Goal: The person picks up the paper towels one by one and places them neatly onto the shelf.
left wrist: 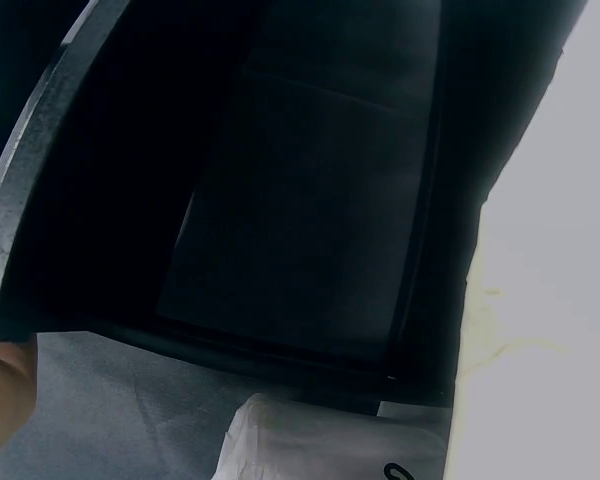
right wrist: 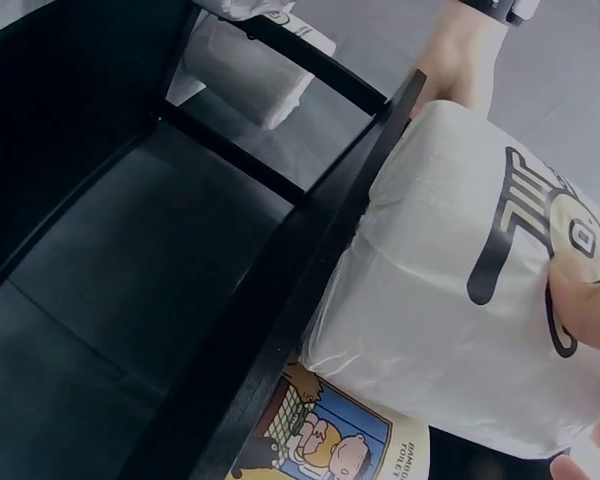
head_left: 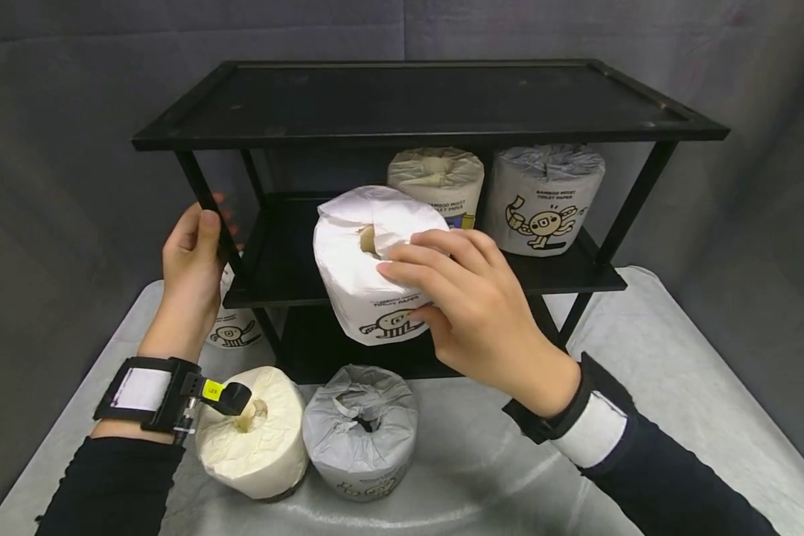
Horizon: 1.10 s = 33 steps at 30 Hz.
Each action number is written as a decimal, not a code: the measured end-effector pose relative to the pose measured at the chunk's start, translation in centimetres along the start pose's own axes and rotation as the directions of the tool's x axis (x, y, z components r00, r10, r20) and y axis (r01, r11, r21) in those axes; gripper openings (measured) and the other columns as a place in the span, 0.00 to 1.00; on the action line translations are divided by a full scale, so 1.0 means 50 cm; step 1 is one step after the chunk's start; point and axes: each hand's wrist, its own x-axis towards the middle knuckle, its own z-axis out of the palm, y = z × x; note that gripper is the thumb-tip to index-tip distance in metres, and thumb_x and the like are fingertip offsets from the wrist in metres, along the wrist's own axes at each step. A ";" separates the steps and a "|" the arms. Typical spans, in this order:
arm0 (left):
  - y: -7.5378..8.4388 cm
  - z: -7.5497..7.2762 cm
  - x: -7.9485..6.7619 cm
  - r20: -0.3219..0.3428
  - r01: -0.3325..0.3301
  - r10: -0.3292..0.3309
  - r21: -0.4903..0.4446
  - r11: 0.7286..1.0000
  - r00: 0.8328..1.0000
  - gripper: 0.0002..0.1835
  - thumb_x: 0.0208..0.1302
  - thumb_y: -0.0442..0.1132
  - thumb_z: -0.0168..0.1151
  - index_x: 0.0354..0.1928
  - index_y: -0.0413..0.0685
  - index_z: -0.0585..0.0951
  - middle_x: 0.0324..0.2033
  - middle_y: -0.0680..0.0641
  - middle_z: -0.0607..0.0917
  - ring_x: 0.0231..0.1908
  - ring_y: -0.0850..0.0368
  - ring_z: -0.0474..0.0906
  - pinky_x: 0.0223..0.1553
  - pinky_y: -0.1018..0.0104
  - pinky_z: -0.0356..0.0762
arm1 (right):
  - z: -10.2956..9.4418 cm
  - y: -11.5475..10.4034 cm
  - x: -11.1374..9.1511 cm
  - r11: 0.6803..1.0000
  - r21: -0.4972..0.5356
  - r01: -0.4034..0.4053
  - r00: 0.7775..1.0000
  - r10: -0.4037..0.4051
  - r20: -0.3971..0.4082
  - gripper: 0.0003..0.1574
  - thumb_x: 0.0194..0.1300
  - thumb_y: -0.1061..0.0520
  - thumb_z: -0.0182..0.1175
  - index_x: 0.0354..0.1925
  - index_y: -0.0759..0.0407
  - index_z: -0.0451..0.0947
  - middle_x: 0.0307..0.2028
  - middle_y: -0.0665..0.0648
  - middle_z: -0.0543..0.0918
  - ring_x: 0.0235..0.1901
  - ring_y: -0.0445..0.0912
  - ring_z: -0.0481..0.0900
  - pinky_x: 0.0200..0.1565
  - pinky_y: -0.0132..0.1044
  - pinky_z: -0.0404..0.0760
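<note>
My right hand grips a white paper-wrapped toilet roll, fingers over its top and thumb on its printed side. The roll is tilted in front of the middle shelf, its core hole facing me. In the right wrist view the thumb presses on the cartoon print of that roll. My left hand holds the front left post of the black shelf rack, thumb in front and fingers partly hidden behind. A large pale surface covers the right of the left wrist view.
On the middle shelf stand a cream-topped roll and a grey-topped roll. A yellowish roll and a grey roll stand on the covered table in front. Another roll is beside the rack's left side.
</note>
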 end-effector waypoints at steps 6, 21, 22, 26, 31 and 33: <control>0.001 0.001 0.001 0.011 0.003 -0.003 0.002 1.000 1.000 0.23 0.50 0.49 0.62 0.48 0.47 0.80 0.36 0.52 0.77 0.37 0.59 0.71 0.32 0.75 0.76 | 0.005 0.005 0.010 1.000 -0.019 -0.006 0.999 0.007 0.047 0.28 0.47 0.65 0.65 0.50 0.56 0.78 0.51 0.55 0.84 0.57 0.51 0.72 0.58 0.48 0.71; -0.003 0.001 -0.003 0.013 0.000 -0.001 0.021 1.000 1.000 0.22 0.50 0.51 0.62 0.46 0.50 0.81 0.36 0.52 0.78 0.38 0.59 0.72 0.34 0.74 0.76 | 0.012 0.003 0.020 0.998 -0.024 -0.052 0.996 0.053 0.071 0.31 0.48 0.64 0.67 0.54 0.56 0.77 0.54 0.58 0.82 0.56 0.51 0.73 0.59 0.44 0.72; -0.003 0.001 -0.003 0.010 -0.002 0.002 0.015 1.000 1.000 0.21 0.50 0.51 0.62 0.46 0.49 0.81 0.36 0.52 0.78 0.38 0.59 0.72 0.34 0.74 0.76 | 0.013 0.002 0.021 0.998 -0.018 -0.053 0.996 0.054 0.073 0.31 0.49 0.64 0.66 0.54 0.57 0.76 0.55 0.58 0.82 0.56 0.51 0.73 0.60 0.44 0.72; -0.003 0.001 -0.003 -0.001 -0.004 0.004 0.008 1.000 1.000 0.21 0.50 0.50 0.63 0.46 0.49 0.81 0.35 0.53 0.78 0.37 0.58 0.72 0.34 0.74 0.76 | 0.020 -0.001 0.029 0.999 -0.004 -0.053 0.995 0.053 0.079 0.31 0.50 0.64 0.66 0.55 0.59 0.75 0.55 0.59 0.81 0.55 0.51 0.74 0.60 0.43 0.73; -0.004 0.000 -0.003 -0.005 -0.005 0.005 0.009 1.000 1.000 0.22 0.48 0.51 0.64 0.45 0.49 0.81 0.35 0.52 0.78 0.37 0.58 0.72 0.34 0.73 0.76 | 0.028 -0.002 0.040 0.999 0.004 -0.052 0.995 0.051 0.087 0.30 0.50 0.65 0.67 0.54 0.61 0.75 0.53 0.61 0.80 0.53 0.51 0.75 0.59 0.44 0.75; -0.003 0.000 -0.002 -0.006 -0.009 0.009 0.007 1.000 1.000 0.22 0.48 0.51 0.64 0.45 0.48 0.81 0.35 0.52 0.78 0.37 0.58 0.72 0.34 0.73 0.76 | 0.030 -0.002 0.046 0.999 0.000 -0.054 0.994 0.054 0.095 0.29 0.50 0.65 0.67 0.53 0.61 0.75 0.53 0.61 0.80 0.52 0.51 0.75 0.58 0.43 0.75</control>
